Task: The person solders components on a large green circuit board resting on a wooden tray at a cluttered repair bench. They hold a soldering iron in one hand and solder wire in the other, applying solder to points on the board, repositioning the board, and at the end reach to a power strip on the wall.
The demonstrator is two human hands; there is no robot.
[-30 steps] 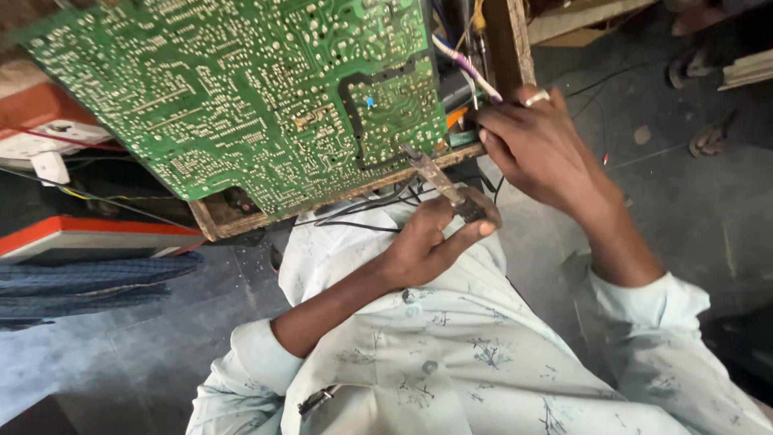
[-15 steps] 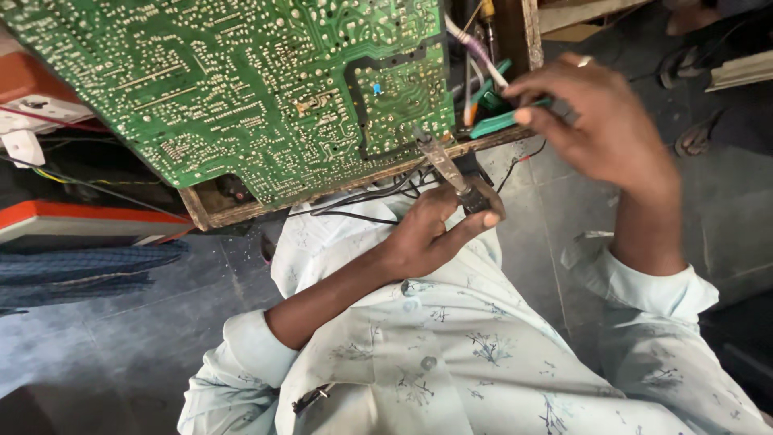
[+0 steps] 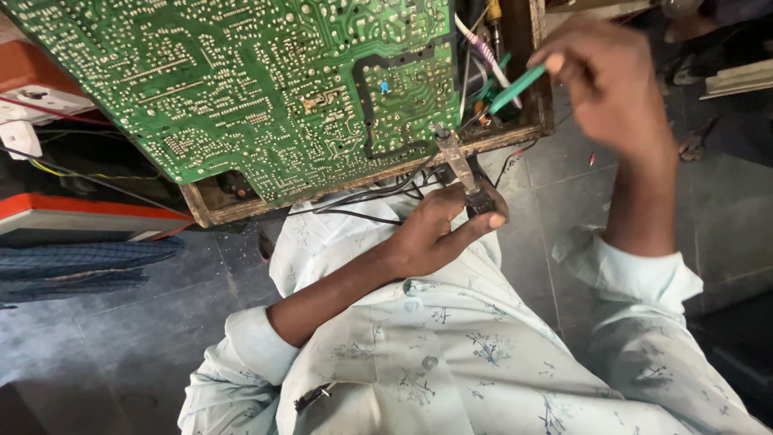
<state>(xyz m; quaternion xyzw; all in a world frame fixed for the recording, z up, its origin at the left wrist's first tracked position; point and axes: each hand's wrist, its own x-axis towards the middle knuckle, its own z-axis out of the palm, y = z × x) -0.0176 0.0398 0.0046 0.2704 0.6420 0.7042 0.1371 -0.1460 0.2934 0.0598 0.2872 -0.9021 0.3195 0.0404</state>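
Green tool (image 3: 515, 87) was pinched in right hand (image 3: 616, 84), long axis slanting down-left toward circuit board (image 3: 241, 89). Left hand (image 3: 439, 234) was clamped on metal-tipped tool (image 3: 460, 165), tip at board's lower edge, nearer

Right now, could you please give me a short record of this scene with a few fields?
Left hand: left hand grips a metal-tipped tool, its tip at the lower edge of the circuit board
Right hand: right hand pinches a thin green tool beside the board's right edge
Board: green, solder side up, in a wooden frame
Wiring: black wires below the frame
Clothing: pale patterned shirt
Floor: grey tiles
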